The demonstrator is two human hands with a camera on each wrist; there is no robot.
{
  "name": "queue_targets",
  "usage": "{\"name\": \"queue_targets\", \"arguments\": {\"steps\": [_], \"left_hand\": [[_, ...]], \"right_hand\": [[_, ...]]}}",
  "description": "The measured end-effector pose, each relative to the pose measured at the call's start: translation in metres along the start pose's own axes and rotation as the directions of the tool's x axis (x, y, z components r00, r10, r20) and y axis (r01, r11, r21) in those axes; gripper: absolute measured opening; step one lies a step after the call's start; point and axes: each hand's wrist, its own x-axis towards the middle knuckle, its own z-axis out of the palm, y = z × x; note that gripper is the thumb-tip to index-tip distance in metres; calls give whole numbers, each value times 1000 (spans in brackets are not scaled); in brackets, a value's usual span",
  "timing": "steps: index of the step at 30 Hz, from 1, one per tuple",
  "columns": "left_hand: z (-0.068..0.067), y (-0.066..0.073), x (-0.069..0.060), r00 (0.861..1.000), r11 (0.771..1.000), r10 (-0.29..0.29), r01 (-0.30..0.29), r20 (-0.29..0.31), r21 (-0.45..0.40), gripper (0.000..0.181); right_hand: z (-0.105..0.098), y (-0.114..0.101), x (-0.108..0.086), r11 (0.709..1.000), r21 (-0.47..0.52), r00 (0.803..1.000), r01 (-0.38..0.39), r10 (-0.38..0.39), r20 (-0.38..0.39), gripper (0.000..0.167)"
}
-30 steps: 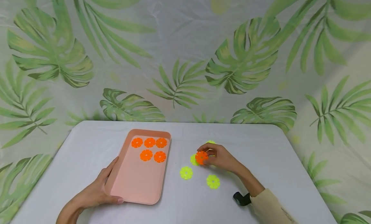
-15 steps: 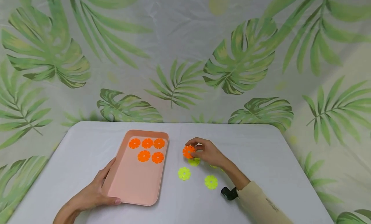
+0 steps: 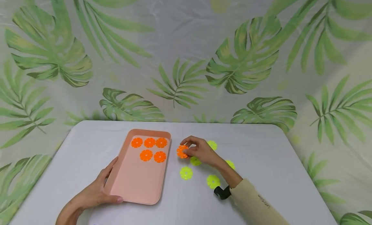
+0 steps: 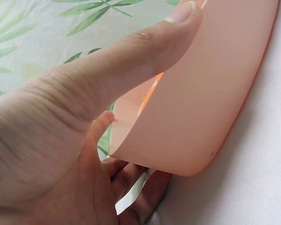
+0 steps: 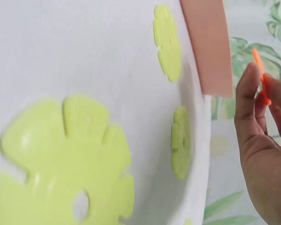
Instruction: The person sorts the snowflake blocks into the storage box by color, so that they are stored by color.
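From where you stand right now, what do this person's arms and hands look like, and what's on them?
Both are human hands without gloves. Above the right hand is a beige sleeve with a small dark marking, too small to read. A black device juts out beside its cuff. The left hand and wrist show no sleeve.

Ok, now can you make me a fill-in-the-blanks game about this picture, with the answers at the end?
1. The left hand grips a pink tray, and the number of flower-shaped pieces lying in it is ____.
2. The right hand pinches a single piece whose colour is ____.
3. In the head view, the yellow-green pieces lie on the ____ side of the tray.
4. The table is coloured ____.

Missing words: five; orange; right; white.
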Motion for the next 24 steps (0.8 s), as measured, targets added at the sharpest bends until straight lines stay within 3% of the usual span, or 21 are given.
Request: {"name": "queue_targets", "arguments": {"steps": [17,24], "left_hand": [[0,1,0,999,999,-29,30,19,-35,136],[-1,1,-1,1000,999,-22,22,22,-25,135]], "right_hand": [[23,-11,13,1000,12,1000,10,-10,24,29],[29,-18,19,998,45,997,52,-54,53,34]]}}
